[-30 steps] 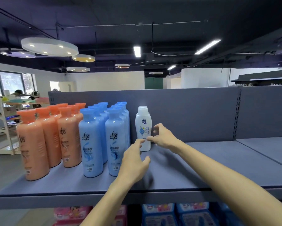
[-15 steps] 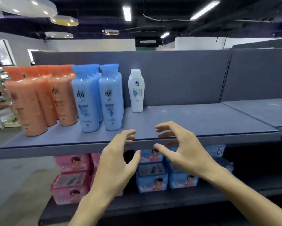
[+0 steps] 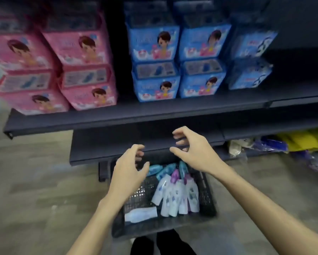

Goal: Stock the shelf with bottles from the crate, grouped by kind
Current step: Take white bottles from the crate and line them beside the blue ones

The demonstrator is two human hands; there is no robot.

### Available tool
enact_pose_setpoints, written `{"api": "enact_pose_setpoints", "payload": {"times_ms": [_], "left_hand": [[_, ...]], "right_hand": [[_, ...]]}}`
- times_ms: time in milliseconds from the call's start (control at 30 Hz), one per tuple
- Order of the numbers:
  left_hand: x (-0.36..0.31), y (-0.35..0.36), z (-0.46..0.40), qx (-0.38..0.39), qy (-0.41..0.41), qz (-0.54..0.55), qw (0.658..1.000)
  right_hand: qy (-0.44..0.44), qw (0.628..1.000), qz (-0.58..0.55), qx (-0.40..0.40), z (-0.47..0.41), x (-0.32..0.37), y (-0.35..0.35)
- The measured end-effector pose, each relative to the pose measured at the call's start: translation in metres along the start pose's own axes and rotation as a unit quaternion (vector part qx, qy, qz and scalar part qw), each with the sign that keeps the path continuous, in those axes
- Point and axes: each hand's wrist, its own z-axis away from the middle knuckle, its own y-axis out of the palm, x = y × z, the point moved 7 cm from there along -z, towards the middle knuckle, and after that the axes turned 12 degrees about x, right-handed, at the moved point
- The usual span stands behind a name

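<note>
A black mesh crate (image 3: 207, 197) sits on the floor in front of the shelving. Inside lie several white bottles with purple caps (image 3: 176, 196), several blue bottles (image 3: 165, 170) at its far end, and one pale bottle (image 3: 141, 214) lying flat at the near left. My left hand (image 3: 128, 173) hovers over the crate's left side, fingers loosely curled, holding nothing. My right hand (image 3: 193, 150) hovers above the crate's far end, fingers spread and bent, empty. The top shelf with the standing bottles is out of view.
Pink packs (image 3: 66, 70) and blue packs (image 3: 176, 57) are stacked on the dark shelf (image 3: 117, 116) above the crate. A lower dark shelf edge (image 3: 92, 150) juts out just beyond the crate. Yellow and blue bagged goods (image 3: 292, 142) lie at the right. My dark shoes (image 3: 161, 243) stand behind the crate.
The view has dropped from the top shelf to the floor crate. Both hands came down from the white bottle left standing on the shelf and now hover empty over the crate.
</note>
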Motion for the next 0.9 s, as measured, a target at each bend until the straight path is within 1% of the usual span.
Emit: {"api": "enact_pose_setpoints", "payload": {"times_ms": [133,233,333,467,667,800,867,900], "left_hand": [[0.088,0.077,0.003,0.078,-0.100,-0.004,0.992],[0.150,0.131,0.007,0.137,-0.176,0.006,0.975],[0.197,0.179,0.007,0.183,-0.219,0.018,0.958],[0.241,0.235,-0.008,0.214,-0.242,0.024,0.946],[0.287,0.321,-0.048,0.248,-0.255,0.065,0.932],[0.317,0.385,-0.064,0.293,-0.252,0.066,0.920],[0.329,0.408,-0.070,0.296,-0.252,0.069,0.919],[0.335,0.415,-0.073,0.286,-0.254,0.083,0.920]], "right_hand": [[0.135,0.988,-0.020,0.065,-0.006,-0.112,0.073],[0.223,0.967,-0.037,0.116,0.000,-0.189,0.124],[0.301,0.939,-0.051,0.158,0.007,-0.254,0.167],[0.359,0.912,-0.053,0.194,0.006,-0.317,0.210],[0.419,0.885,-0.076,0.189,-0.006,-0.386,0.267],[0.436,0.883,-0.103,0.139,-0.013,-0.418,0.294],[0.439,0.886,-0.098,0.114,-0.016,-0.427,0.298],[0.440,0.887,-0.095,0.101,-0.017,-0.430,0.298]]}}
